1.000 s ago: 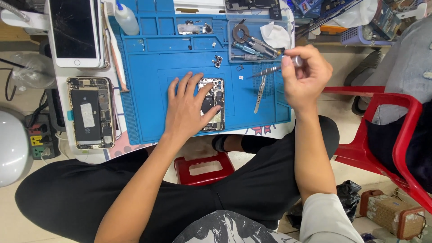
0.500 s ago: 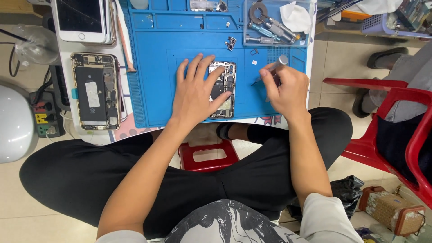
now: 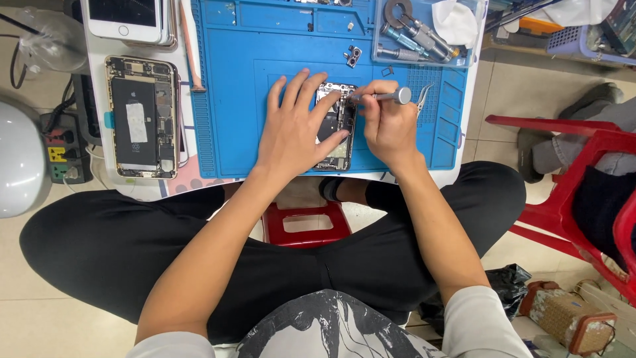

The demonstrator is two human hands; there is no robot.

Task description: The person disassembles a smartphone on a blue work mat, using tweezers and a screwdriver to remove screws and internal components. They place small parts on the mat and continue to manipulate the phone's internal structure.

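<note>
Since a second ago, the right hand (image 3: 387,126) brings the screwdriver (image 3: 377,97) down onto the opened phone (image 3: 336,126), long axis near-to-far on the blue mat (image 3: 238,86). Right grip pinches the screwdriver, lying left-right; left hand (image 3: 298,126) presses spread fingers on the phone. Another opened phone (image 3: 141,116) lies far left.

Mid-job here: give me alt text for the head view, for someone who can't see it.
Seen from above, a seated person's left hand presses flat on an opened phone on a blue mat, while the right hand holds a screwdriver with its tip at the phone's upper part. A second opened phone lies left of the mat; a tool tray sits at its top right.
</note>
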